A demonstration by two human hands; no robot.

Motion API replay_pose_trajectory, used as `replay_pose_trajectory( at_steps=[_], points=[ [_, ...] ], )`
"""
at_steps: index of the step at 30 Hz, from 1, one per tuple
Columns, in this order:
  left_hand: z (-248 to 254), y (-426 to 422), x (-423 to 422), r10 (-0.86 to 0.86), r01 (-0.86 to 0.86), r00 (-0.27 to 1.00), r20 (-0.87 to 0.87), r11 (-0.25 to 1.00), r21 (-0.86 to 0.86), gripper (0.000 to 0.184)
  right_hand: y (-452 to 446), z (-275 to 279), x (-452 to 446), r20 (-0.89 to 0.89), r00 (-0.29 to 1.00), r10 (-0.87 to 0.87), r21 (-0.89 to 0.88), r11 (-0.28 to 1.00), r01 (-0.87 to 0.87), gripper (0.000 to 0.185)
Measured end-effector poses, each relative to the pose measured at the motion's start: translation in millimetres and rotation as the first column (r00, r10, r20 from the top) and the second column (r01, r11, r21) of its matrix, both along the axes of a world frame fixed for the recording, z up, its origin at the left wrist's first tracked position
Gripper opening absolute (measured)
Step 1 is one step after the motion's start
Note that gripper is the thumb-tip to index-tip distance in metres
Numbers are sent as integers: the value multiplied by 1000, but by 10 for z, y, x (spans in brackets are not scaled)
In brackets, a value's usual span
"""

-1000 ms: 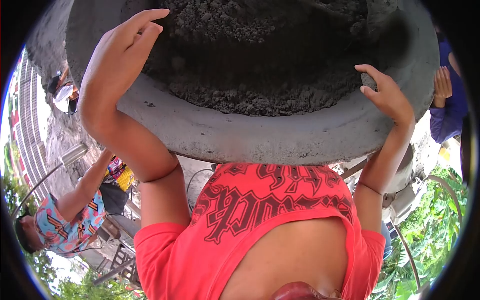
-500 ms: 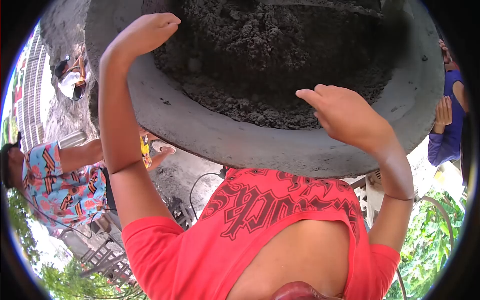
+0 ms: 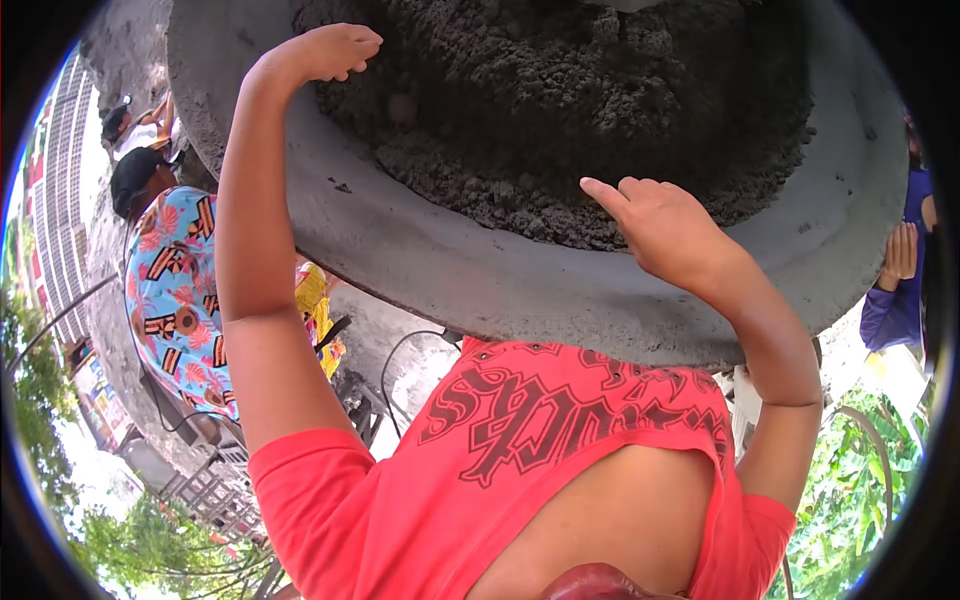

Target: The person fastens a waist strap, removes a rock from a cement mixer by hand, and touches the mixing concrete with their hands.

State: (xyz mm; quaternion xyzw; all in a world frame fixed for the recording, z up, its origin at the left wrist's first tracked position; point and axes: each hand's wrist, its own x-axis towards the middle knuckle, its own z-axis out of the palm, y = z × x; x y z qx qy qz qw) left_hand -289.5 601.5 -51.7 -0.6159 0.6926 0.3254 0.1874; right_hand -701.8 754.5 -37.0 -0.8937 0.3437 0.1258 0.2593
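Observation:
My left hand point(image 3: 338, 53) is over the upper left inner edge of a large round grey basin point(image 3: 500, 290). Its fingers are bent together, and its palm is hidden. My right hand point(image 3: 665, 225) hovers above the near part of the basin, back up. The index finger is stretched out and apart from the bent others; nothing shows between them. Dark, crumbly grey material point(image 3: 560, 90) fills the middle of the basin, heaped towards the top. The basin's near rim lies against my red shirt point(image 3: 590, 400).
At the left, a person in a blue patterned shirt point(image 3: 175, 300) and dark cap bends near the basin, with another person point(image 3: 130, 130) beyond. Someone in purple point(image 3: 895, 315) has a hand by the right rim. A black cable point(image 3: 390, 365) hangs below the rim.
My right hand has moved left and inward; the small grey lump seen in it earlier no longer shows. My left hand's fingers have curled together. The patterned-shirt person has moved up towards the basin.

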Motion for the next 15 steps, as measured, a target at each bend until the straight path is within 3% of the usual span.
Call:
replay_pose_trajectory(
  at_steps=[2,5,9,15],
  points=[
    [2,-21,28,-92,88,992,86,995,51,49,3,-41,-30,1,1000,-13,-6,1000,13,54],
    [47,-13,78,146,-145,986,82,989,-19,51,5,-47,-42,-15,1000,-4,25,1000,5,54],
    [-20,-74,213,223,-221,968,119,975,-25,52,-23,-27,-55,-37,999,7,35,999,-6,54],
    [42,51,49,205,-205,974,-92,979,3,51,-63,-13,-116,-24,999,-21,49,999,22,50]
  ],
)
